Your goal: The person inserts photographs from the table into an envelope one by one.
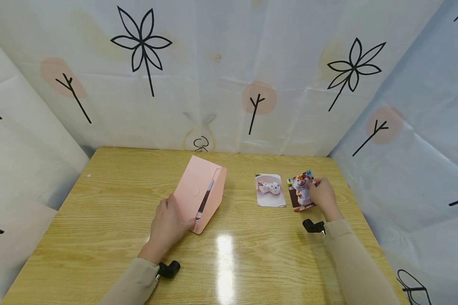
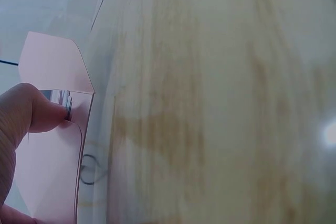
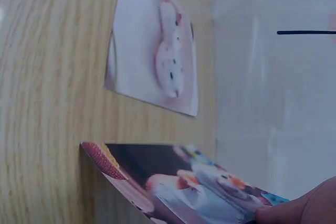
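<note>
My left hand grips a pink envelope by its lower end, thumb at the opening. The envelope's flap stands folded out, and a strip of something printed shows inside the slot. On the right, my right hand pinches a colourful photo card of a hamster-like animal in clothes, at its right edge. In the right wrist view that card is tilted, one corner close over the table. Left of it lies a second photo card with white, dark-spotted little animals on a pale ground.
Both cards and the envelope are over a wood-grain table. A white cloth backdrop with plant drawings rises behind the table's back edge and along both sides. A small white scrap lies at the far left.
</note>
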The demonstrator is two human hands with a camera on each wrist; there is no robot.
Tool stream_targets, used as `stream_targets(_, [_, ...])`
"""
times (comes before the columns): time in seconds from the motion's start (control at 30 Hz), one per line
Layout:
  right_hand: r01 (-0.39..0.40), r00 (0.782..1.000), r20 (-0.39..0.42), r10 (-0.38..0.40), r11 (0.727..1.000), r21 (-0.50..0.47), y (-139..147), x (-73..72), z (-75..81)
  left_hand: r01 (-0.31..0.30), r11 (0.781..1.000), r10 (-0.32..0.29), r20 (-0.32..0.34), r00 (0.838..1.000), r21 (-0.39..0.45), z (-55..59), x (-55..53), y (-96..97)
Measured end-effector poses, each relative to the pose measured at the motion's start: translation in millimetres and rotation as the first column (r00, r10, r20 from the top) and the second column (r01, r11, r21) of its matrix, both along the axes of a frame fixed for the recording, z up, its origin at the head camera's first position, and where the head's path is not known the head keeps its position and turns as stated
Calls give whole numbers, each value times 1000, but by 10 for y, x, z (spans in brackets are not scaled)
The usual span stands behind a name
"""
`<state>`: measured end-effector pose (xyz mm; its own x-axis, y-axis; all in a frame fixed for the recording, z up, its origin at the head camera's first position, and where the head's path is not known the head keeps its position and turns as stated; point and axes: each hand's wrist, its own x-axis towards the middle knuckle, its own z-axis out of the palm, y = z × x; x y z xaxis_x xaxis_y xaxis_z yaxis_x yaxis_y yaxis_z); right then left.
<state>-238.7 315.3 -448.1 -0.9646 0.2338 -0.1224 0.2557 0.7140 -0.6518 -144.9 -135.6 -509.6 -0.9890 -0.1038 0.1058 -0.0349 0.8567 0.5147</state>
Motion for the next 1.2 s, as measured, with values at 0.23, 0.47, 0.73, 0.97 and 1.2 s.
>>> stream_targets(0.23, [8,997,-80,-18,992,-123,-116,2,140,-8,1000,8,7,1000,4,5,5,-5])
stream_targets(0.47, [-8,984,-173,-43,959,-282,-321,-6,220,-19,1000,19,32,999,19,13,5,4])
stream_targets(0.73, [-30,979,-199,-41,939,-342,-540,32,263,-10,1000,10,2,1000,13,20,3,26])
stream_targets(0.97, [-106,974,-227,0,884,-455,-752,90,246,-7,1000,7,9,1000,5,21,-11,50])
stream_targets(1.2, [-146,975,-218,36,847,-512,-1035,147,200,0,1000,0,3,1000,-10,12,-14,67])
